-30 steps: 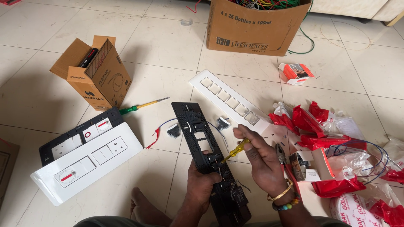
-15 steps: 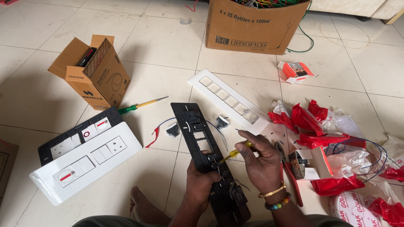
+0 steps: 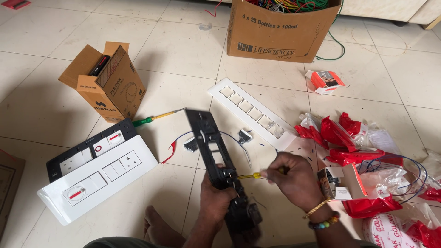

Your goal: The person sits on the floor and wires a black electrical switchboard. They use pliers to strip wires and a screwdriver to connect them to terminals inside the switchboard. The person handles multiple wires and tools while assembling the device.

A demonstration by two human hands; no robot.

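Gripping the black switch frame [image 3: 212,147] near centre floor, my left hand [image 3: 219,200] clasps its lower part; my right hand [image 3: 294,179] pinches a yellow screwdriver [image 3: 250,176], tip apparently touching the frame.

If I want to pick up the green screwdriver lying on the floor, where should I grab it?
Probably by the green handle of the screwdriver, the thicker end, lying beside the small open carton. Come from above: it lies flat on the tile floor, with bare tile around its thin yellow shaft, which ends in a point.
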